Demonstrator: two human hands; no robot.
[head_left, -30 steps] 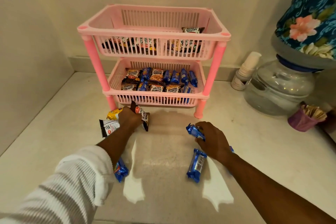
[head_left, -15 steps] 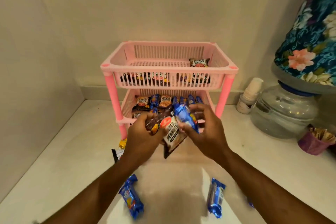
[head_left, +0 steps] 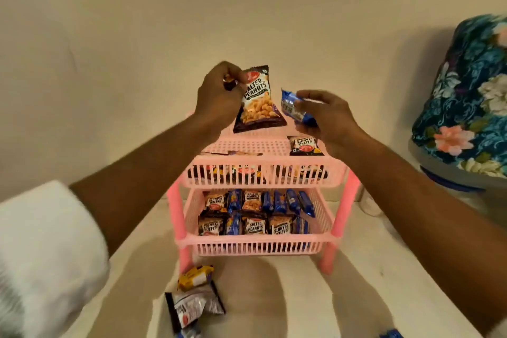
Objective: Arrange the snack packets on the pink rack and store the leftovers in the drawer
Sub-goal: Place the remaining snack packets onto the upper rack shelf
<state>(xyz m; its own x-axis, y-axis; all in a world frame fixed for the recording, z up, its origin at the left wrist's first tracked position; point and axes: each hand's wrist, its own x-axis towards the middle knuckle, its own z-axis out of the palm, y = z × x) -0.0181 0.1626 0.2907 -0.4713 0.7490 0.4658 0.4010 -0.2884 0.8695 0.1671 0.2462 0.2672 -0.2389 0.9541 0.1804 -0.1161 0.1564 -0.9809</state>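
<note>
The left hand (head_left: 219, 93) is raised above the pink rack (head_left: 260, 173), fingers pinched on the top corner of a salted peanuts packet (head_left: 258, 101) that hangs upright from the grip, label facing the camera, its lower edge just above the top tray. A white sleeve (head_left: 46, 255) is pushed up the left forearm. Below, on the pale counter (head_left: 384, 296) in front of the rack's left leg, lie a yellow packet (head_left: 193, 277) and, just nearer the camera, a crumpled black and silver packet (head_left: 192, 307), the two touching or nearly so.

The rack has two tiers. The top tray holds dark peanut packets seen through its front slats, plus one small peanuts packet (head_left: 305, 145) standing near its right rear corner. The lower tray (head_left: 258, 248) is filled with two rows of peanut packets and blue biscuit packets (head_left: 279, 202) standing on edge.

The right hand (head_left: 326, 115) hovers to the right of the hanging packet, apart from it, fingers closed around a blue packet (head_left: 293, 107) held tilted over the top tray's right side. Far right, a floral cloth cover (head_left: 466, 107) drapes a large rounded object.
</note>
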